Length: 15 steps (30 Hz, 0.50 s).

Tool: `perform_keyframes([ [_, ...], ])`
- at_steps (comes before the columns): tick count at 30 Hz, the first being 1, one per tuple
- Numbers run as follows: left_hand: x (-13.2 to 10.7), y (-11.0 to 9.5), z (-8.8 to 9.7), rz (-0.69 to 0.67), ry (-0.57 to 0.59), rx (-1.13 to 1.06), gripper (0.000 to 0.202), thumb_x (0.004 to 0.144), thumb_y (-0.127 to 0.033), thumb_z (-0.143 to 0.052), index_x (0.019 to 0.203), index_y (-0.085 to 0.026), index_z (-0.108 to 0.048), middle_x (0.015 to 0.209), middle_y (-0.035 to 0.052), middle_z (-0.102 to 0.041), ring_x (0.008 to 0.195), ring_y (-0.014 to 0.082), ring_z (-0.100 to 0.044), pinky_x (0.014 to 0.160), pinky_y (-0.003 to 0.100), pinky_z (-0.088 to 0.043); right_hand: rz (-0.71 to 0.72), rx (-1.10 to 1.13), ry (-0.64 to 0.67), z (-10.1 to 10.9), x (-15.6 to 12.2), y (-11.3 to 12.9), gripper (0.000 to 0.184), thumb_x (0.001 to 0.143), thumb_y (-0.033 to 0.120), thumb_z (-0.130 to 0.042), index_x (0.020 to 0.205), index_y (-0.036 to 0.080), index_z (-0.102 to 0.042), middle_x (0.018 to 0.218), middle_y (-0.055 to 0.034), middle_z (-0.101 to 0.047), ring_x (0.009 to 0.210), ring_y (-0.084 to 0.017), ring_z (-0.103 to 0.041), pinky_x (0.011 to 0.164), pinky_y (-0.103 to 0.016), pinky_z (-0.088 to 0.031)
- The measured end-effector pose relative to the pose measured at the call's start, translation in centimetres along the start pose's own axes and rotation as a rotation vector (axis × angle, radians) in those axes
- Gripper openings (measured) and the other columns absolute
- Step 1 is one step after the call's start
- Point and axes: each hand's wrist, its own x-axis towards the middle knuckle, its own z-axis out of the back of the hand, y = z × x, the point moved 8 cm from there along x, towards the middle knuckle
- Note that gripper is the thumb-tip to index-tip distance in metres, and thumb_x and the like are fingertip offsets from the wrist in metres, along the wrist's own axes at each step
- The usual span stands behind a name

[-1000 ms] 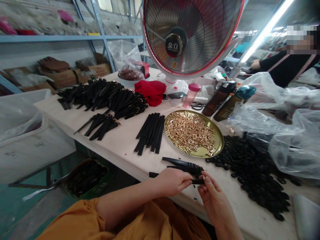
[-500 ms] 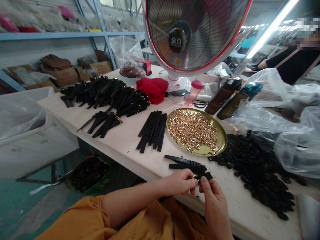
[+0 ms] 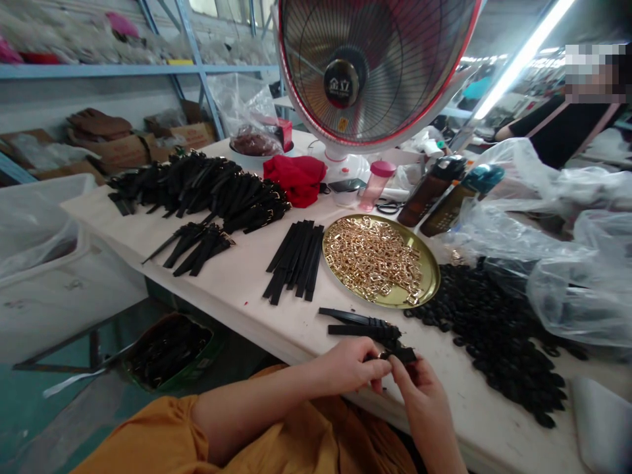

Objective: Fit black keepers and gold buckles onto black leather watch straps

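Observation:
At the table's near edge, my left hand (image 3: 358, 363) pinches a short black strap (image 3: 406, 356) close to its gold buckle (image 3: 382, 355). Thumb and fingers of my right hand (image 3: 425, 394) are closed on the same strap, their tips nearly meeting my left. My fingers hide part of the strap and most of the buckle. Just beyond them lie a few black straps with buckles (image 3: 359, 320). Farther off is a round gold tray (image 3: 428, 289) heaped with small gold buckles (image 3: 372, 253). Black strap loops (image 3: 503, 329) form a pile to the right.
Plain black strips (image 3: 296, 257) lie left of the tray. Buckled straps sit in a small group (image 3: 200, 247) and a large heap (image 3: 197, 184). A big fan (image 3: 345, 82), bottles (image 3: 432, 194), a red cloth (image 3: 296, 179) and plastic bags (image 3: 573, 289) stand behind. Another person (image 3: 567, 125) is far right.
The view has shifted slightly, so most things sit a little farther left. Both hands keep hold of the strap, with my right fingers slightly repositioned on it.

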Motion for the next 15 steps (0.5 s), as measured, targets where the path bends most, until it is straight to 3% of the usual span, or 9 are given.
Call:
perform_keyframes([
  [3, 0.2, 0.0, 0.5, 0.019, 0.004, -0.017, 0.035, 0.074, -0.051, -0.050, 0.075, -0.015, -0.049, 0.055, -0.0040, -0.053, 0.043, 0.0061, -0.039, 0.043, 0.018, -0.029, -0.087, 0.153, 0.076, -0.9, 0.4, 0.0, 0.033, 0.064, 0.051, -0.062, 0.072, 0.019, -0.059, 0.062, -0.0003, -0.058, 0.061, -0.018, -0.053, 0.059, -0.029, -0.042],
  [6, 1.0, 0.6, 1.2, 0.065, -0.043, -0.040, 0.038, 0.071, -0.052, -0.055, 0.074, -0.015, -0.048, 0.052, -0.0040, -0.050, 0.041, 0.0064, -0.039, 0.041, 0.018, -0.029, -0.064, 0.171, 0.053, -0.7, 0.4, 0.4, 0.034, 0.064, 0.052, -0.063, 0.070, 0.019, -0.059, 0.058, 0.0015, -0.054, 0.058, -0.016, -0.050, 0.056, -0.027, -0.041],
  [10, 1.7, -0.1, 1.0, -0.003, -0.025, -0.154, 0.041, 0.072, -0.036, -0.056, 0.106, -0.015, -0.045, 0.064, -0.0031, -0.055, 0.046, 0.0074, -0.045, 0.044, 0.018, -0.034, 0.026, 0.090, 0.115, 0.5, 1.4, 0.0, 0.043, 0.079, 0.055, -0.042, 0.063, 0.019, -0.057, 0.059, -0.0015, -0.054, 0.060, -0.017, -0.051, 0.057, -0.028, -0.042],
  [12, 1.8, -0.9, 0.8, -0.048, 0.006, -0.082, 0.035, 0.077, -0.032, -0.050, 0.108, -0.017, -0.048, 0.066, -0.0031, -0.055, 0.047, 0.0063, -0.044, 0.046, 0.018, -0.034, 0.069, 0.002, 0.094, 1.9, 3.1, -0.5, 0.043, 0.083, 0.052, -0.037, 0.073, 0.018, -0.061, 0.065, -0.0034, -0.057, 0.064, -0.018, -0.053, 0.061, -0.030, -0.043],
  [15, 1.9, -1.0, 1.4, -0.030, -0.051, 0.018, 0.024, 0.080, -0.031, -0.044, 0.093, -0.015, -0.055, 0.060, -0.0041, -0.052, 0.046, 0.0053, -0.039, 0.048, 0.017, -0.032, 0.186, -0.333, -0.027, 3.8, 6.7, -0.5, 0.029, 0.079, 0.043, -0.048, 0.086, 0.019, -0.061, 0.081, -0.0055, -0.059, 0.074, -0.020, -0.054, 0.069, -0.032, -0.041],
])
